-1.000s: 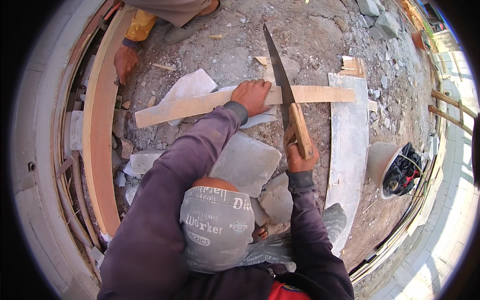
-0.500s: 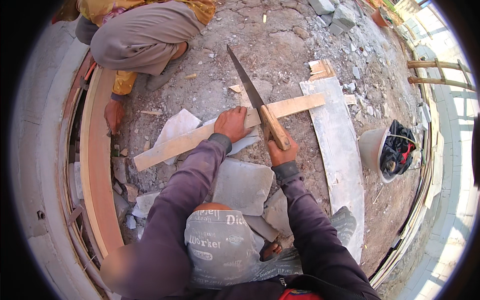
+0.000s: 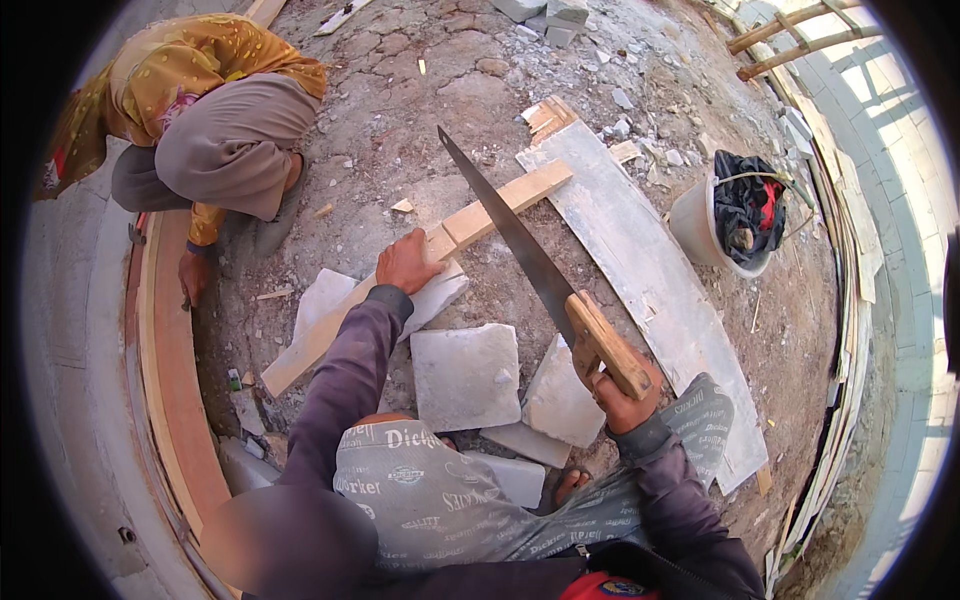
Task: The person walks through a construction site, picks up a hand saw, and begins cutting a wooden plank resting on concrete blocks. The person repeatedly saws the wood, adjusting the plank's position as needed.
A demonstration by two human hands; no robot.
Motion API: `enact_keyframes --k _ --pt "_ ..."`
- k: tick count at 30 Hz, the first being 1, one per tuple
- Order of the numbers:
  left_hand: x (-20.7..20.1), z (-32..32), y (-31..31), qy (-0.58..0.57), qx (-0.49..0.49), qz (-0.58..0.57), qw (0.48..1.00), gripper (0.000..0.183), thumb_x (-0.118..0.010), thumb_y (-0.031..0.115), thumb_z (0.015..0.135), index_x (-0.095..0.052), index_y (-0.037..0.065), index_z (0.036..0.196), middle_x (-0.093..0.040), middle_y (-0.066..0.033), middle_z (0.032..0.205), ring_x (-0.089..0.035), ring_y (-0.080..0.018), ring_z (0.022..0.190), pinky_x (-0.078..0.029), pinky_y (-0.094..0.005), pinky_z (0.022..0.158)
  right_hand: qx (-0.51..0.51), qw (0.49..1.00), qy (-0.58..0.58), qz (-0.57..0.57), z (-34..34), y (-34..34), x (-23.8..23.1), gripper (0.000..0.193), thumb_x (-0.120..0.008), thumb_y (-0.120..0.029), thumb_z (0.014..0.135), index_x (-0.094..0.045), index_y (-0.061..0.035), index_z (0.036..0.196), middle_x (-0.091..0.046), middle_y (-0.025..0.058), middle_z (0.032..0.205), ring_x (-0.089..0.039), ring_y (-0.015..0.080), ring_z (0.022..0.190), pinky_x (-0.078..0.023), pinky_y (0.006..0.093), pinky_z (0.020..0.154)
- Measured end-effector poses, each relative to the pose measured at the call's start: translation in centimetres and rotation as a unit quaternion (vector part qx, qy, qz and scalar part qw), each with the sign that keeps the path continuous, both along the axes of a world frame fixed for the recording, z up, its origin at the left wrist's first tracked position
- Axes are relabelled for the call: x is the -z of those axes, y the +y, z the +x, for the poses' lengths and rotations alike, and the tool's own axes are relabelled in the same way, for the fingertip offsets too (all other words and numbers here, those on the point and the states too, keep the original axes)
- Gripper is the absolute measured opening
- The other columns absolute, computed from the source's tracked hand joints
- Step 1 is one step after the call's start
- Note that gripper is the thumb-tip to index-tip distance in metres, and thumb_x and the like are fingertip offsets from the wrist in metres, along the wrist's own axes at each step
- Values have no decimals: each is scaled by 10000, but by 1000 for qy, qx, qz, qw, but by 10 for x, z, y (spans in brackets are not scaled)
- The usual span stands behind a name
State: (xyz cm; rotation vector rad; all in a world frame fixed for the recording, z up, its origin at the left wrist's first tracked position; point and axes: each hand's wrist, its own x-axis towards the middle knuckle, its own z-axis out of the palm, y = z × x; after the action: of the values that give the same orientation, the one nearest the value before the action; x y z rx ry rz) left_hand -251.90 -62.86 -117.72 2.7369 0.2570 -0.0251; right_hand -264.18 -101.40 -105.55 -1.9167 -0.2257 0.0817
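Observation:
My right hand (image 3: 630,392) is wrapped round the wooden handle of a handsaw (image 3: 515,238), low at the right. The saw's long dark blade slants away to the upper left and passes over a pale wooden strip (image 3: 330,335) in view; whether it touches the wood I cannot tell. My left hand (image 3: 408,262) is closed on the strip, pressing it over some stone slabs. Just past my left fingers, a thin dark cut line crosses the strip. The strip's far end lies over the edge of a long grey board (image 3: 690,335).
Square stone blocks (image 3: 465,378) lie before my knees. A white bucket (image 3: 697,225) holding black and red stuff stands at the right. At the left another person (image 3: 215,130) crouches with a hand by a long plank (image 3: 175,350). Rubble and a wooden ladder (image 3: 805,40) are farther off.
The saw has moved back toward me and to the right, away from the cut line it stood at. My left hand stays on the strip. The whole view has shifted.

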Motion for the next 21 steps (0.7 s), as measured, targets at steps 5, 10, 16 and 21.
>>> enact_keyframes --k 5,10,16,21 --pt "0 -5 -6 -20 -1 21 1000 578 -864 428 749 -599 54 1102 -732 -209 1056 -705 -430 1001 -551 -519 864 -15 999 31 22 -12 8 17 540 -645 -51 789 -649 27 1324 -756 169 1075 -741 211 985 -560 328 896" --pt "-4 -8 -8 -23 -9 23 999 572 -860 420 755 -596 48 1099 -734 -200 1039 -706 -426 987 -551 -519 859 -39 999 8 11 -5 16 24 553 -658 -43 765 -652 33 1313 -759 195 1084 -758 253 996 -564 338 912" --pt "1 -7 -6 -36 -3 29 999 556 -832 445 766 -582 72 1094 -729 -198 1054 -699 -423 999 -538 -528 863 -44 999 3 -14 -2 15 39 553 -658 -38 754 -663 22 1303 -757 202 1103 -763 279 1010 -567 344 913" --pt "4 -6 -6 -31 0 22 999 532 -826 428 775 -580 71 1083 -729 -199 1053 -701 -426 990 -547 -526 853 -44 999 12 -24 27 51 80 544 -668 -47 756 -666 20 1296 -757 204 1092 -763 282 1016 -574 355 903"
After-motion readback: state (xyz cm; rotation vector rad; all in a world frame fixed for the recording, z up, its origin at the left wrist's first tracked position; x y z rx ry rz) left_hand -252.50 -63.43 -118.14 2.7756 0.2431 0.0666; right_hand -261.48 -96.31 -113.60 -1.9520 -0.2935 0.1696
